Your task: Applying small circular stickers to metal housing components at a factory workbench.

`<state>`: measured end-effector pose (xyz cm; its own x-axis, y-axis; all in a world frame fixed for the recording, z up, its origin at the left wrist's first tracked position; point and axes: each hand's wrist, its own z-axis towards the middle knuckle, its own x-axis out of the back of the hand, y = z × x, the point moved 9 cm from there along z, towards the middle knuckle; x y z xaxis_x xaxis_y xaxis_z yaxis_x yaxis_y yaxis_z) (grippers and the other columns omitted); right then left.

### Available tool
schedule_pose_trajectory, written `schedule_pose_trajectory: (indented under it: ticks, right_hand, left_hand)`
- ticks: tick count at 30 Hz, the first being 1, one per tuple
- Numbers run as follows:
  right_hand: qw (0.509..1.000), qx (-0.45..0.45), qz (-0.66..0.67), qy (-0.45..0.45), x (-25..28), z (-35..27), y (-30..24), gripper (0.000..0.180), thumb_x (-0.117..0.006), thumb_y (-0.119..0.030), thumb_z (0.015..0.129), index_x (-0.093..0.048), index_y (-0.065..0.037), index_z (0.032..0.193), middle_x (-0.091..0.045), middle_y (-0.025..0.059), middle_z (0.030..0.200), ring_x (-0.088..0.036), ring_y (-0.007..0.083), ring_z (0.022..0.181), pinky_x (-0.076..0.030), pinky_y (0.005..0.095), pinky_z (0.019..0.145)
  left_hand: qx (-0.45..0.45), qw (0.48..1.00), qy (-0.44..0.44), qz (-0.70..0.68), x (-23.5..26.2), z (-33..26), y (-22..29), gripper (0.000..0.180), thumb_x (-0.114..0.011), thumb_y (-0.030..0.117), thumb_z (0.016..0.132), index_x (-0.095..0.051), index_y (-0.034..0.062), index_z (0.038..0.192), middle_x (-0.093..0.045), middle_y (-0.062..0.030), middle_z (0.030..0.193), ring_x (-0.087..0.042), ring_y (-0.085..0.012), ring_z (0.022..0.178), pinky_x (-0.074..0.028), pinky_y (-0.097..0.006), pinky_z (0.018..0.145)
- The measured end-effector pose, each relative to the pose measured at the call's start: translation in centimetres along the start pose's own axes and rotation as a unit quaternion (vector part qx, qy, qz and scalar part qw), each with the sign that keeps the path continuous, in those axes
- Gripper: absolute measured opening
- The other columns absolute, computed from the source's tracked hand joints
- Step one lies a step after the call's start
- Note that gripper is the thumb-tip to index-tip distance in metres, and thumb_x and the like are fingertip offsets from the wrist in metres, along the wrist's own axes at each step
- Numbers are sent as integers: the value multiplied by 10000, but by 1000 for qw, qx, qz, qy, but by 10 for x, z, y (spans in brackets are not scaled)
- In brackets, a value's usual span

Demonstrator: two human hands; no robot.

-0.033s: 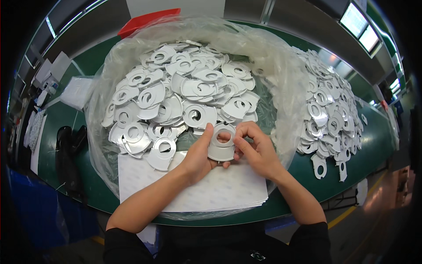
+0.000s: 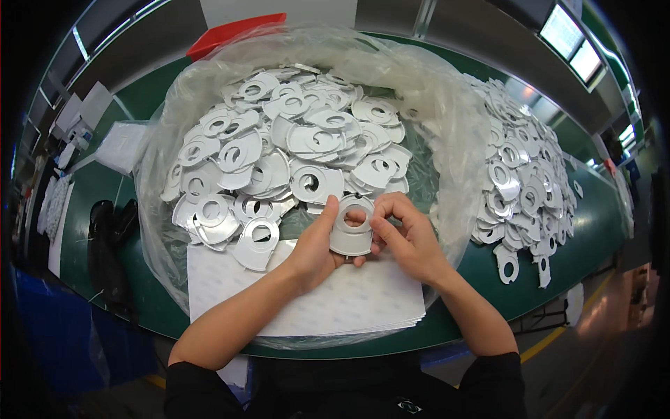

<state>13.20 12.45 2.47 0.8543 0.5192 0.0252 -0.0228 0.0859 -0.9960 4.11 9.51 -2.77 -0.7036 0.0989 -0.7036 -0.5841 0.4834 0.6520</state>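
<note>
Above the near edge of a heap, a flat light-grey plastic plate with a round hole (image 2: 351,242) is held between both hands, ring end up. My left hand (image 2: 317,253) grips its left edge, thumb on the edge and fingertips passing underneath. At the right edge my right hand (image 2: 410,236) is closed, thumb and bent index finger pressed together against the plate's side; its other fingertips are partly hidden behind. Beyond the hands, many similar grey plates (image 2: 317,140) lie piled in a wide clear plastic bag (image 2: 457,140) with its rim rolled open.
A stack of white sheets (image 2: 300,307) lies below my forearms. On the right a second heap of plates (image 2: 520,181) rests on the green table (image 2: 391,343). A red tray (image 2: 234,33) stands behind the bag; a black object (image 2: 105,251) and folded clear plastic (image 2: 122,145) lie at left.
</note>
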Motion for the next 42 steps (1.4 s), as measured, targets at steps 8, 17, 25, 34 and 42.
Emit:
schedule_pose_trajectory:
  ticks: [8,17,25,34,42]
  right_hand:
    - [1000,12,-2,2,0,1,1,81,-519,-60,921,-506,17,897,-436,56,1007,-538,92,684,-479,206,596]
    - [1000,8,-1,4,0,1,2,83,-523,-64,921,-505,14,898,-436,56,1008,-540,89,666,-475,201,578]
    - [1000,13,-6,7,0,1,1,83,-526,-64,919,-507,13,895,-437,56,1017,-539,86,657,-474,198,573]
    - [1000,9,-4,7,0,1,1,80,-526,-64,920,-507,12,901,-434,60,1021,-538,83,652,-473,195,571]
    - [1000,6,-3,8,0,1,2,83,-527,-67,920,-506,11,899,-432,58,1015,-539,84,658,-472,196,571]
  left_hand:
    - [1,1000,13,5,-1,-1,1,570,-162,516,981,-457,40,1086,-582,-134,992,-600,-225,853,-459,-310,624]
    - [0,1000,11,6,-1,0,1,577,-144,516,980,-459,44,1086,-580,-133,987,-598,-223,853,-458,-311,621]
    - [5,1000,18,13,-1,-1,1,576,-132,518,979,-462,55,1067,-577,-129,995,-594,-221,857,-457,-311,626]
    - [6,1000,21,13,-2,-2,1,574,-134,526,976,-468,65,1050,-576,-125,988,-592,-218,854,-452,-309,622]
    - [5,1000,23,11,-3,-2,2,569,-132,524,977,-462,67,1053,-576,-131,981,-592,-222,851,-453,-309,621]
